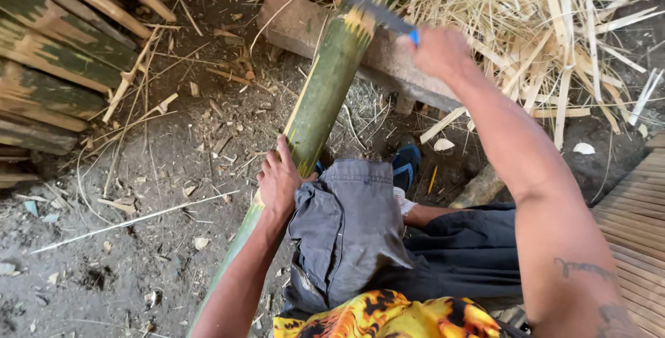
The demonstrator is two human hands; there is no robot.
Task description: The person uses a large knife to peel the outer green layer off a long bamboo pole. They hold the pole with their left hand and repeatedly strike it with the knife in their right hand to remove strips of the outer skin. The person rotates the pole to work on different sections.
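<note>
A green bamboo pole [325,89] runs from bottom left to top centre, resting across a wooden block [305,26]. The left hand [278,180] clasps the pole mid-frame — the right hand [440,50], upper right, is clenched around a dark blade [370,7] biting into the bamboo.
</note>
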